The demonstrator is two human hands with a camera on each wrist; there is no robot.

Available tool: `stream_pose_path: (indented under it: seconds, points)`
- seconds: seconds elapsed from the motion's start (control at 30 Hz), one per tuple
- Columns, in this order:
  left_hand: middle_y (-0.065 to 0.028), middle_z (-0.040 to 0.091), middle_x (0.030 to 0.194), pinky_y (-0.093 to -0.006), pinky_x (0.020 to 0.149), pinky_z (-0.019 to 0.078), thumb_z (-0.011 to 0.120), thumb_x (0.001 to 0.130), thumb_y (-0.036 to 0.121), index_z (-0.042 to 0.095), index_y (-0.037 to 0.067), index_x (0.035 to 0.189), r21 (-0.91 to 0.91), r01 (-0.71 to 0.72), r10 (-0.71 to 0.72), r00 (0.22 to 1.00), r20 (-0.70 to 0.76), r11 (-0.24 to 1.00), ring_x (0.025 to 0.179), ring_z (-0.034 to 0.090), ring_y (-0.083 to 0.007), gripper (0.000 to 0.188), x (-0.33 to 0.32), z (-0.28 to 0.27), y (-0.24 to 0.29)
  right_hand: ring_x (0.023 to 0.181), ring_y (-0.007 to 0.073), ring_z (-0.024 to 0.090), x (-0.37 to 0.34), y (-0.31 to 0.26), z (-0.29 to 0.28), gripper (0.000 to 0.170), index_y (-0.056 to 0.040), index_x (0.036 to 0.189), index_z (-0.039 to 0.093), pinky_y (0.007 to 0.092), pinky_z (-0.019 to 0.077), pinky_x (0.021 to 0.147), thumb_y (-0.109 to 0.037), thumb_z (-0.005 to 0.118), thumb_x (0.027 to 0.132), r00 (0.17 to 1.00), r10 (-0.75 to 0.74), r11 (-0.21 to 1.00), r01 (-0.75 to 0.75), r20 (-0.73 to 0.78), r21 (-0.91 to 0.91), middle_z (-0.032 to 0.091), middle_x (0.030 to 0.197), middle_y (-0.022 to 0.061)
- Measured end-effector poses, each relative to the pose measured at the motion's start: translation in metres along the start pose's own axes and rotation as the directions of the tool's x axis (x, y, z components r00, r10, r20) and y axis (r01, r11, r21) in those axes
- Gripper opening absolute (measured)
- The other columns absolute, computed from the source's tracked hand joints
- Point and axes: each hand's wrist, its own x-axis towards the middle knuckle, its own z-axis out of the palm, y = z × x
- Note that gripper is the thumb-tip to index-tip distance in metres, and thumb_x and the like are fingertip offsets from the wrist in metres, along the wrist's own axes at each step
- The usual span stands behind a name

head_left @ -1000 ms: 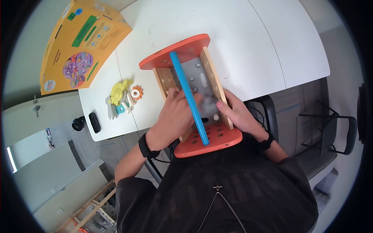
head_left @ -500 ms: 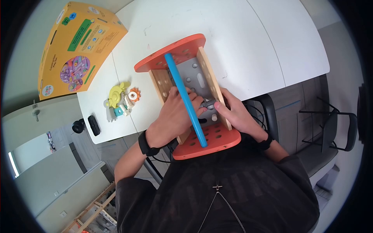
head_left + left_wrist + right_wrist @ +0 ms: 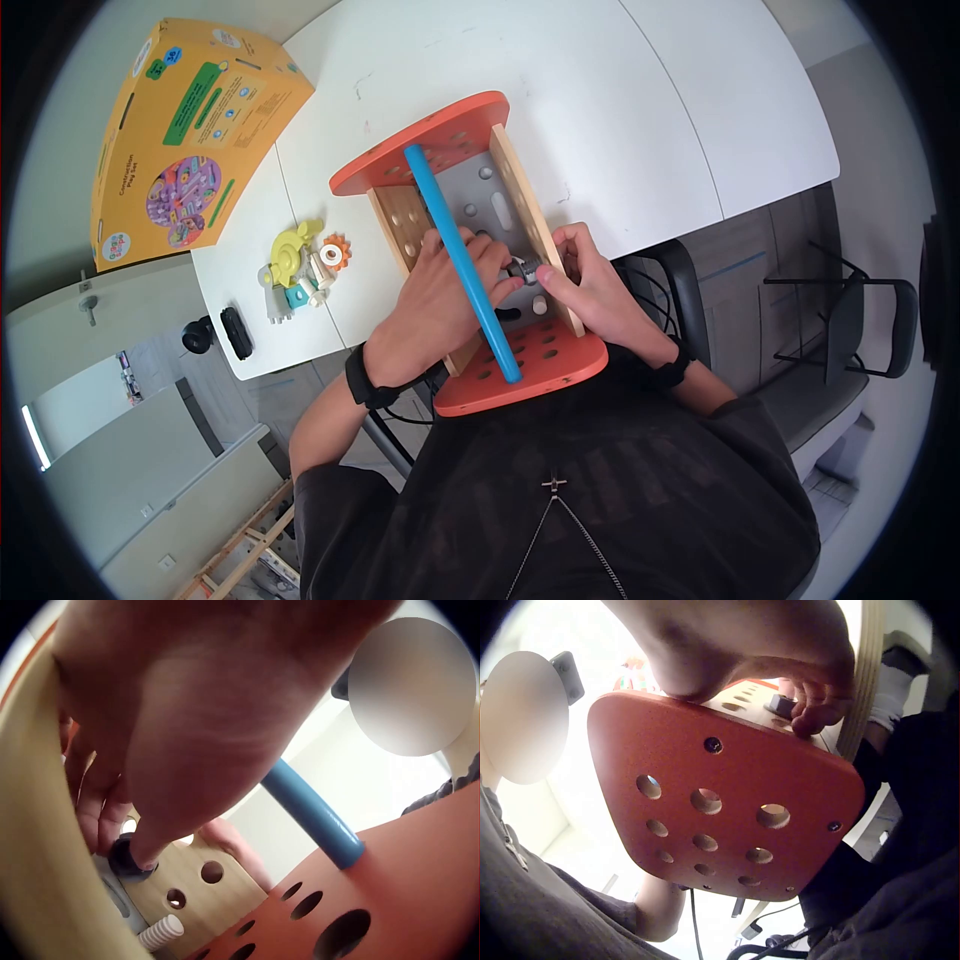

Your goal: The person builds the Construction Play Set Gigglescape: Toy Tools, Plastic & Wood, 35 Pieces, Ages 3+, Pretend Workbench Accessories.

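Observation:
A toy toolbox (image 3: 470,395) with red ends, wooden sides and a blue bar handle (image 3: 462,260) lies in front of me. My left hand (image 3: 440,290) reaches in under the handle. Its thumb and fingers pinch a dark round nut (image 3: 126,864), right at a grey threaded bolt (image 3: 531,270) by the right side wall. Outside that wall shows a dark hexagonal bolt head (image 3: 781,706). My right hand (image 3: 595,290) grips the wall, thumb over the top edge, fingers curled outside close to the bolt head. A white threaded screw (image 3: 163,931) stands up from the toolbox floor.
On the white table (image 3: 620,120), left of the toolbox, lie a yellow-green toy piece (image 3: 290,252), an orange gear (image 3: 336,252) and other small parts. Behind them stands a yellow box (image 3: 200,130). A black case (image 3: 236,333) sits near the table's left edge.
The grey bolt was blurred with motion a second ago and shows clearly now. The toolbox and both hands have shifted slightly left in view, along with the table. Both hands keep their places.

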Motion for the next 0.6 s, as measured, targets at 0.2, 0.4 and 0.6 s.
stream_pose_path:
  seconds: [0.2,0.4,0.6]
  points:
    - [-0.0095,0.068,0.1,-0.0453,0.102,0.0405,0.071,0.098,0.033,0.07,0.004,0.106,0.08,-0.014,0.01,0.999,0.051,0.997,0.109,0.06,-0.0306,0.03,-0.0028,-0.0012,0.0028,0.084,0.0188,0.073,0.0005,0.0044,-0.0002,0.053,-0.0003,0.133,0.042,0.0351,0.0557,0.073,-0.037,0.068,0.105,1.0,-0.018,1.0,0.018,-0.006,-0.01,0.064,0.105,0.0142]
    - [-0.01,0.068,0.103,-0.0449,0.102,0.0407,0.071,0.099,0.03,0.071,0.004,0.109,0.04,-0.043,0.044,0.999,-0.004,0.998,0.11,0.06,-0.0302,0.028,-0.0026,-0.0011,0.0008,0.083,0.019,0.073,0.0006,0.0036,0.0008,0.051,-0.0005,0.132,0.043,0.0349,0.0554,0.073,-0.036,0.068,0.105,1.0,-0.002,0.999,0.002,0.005,0.045,0.065,0.103,0.0137]
    - [-0.0101,0.069,0.104,-0.0443,0.102,0.0405,0.068,0.101,0.03,0.071,0.004,0.113,-0.022,0.011,-0.009,0.998,0.061,1.0,0.11,0.061,-0.0303,0.028,-0.0007,-0.0027,-0.0009,0.082,0.0193,0.073,0.001,0.0053,0.0,0.051,-0.0007,0.131,0.043,0.0352,0.0554,0.073,-0.036,0.068,0.105,1.0,-0.014,1.0,0.014,0.005,0.023,0.065,0.102,0.014]
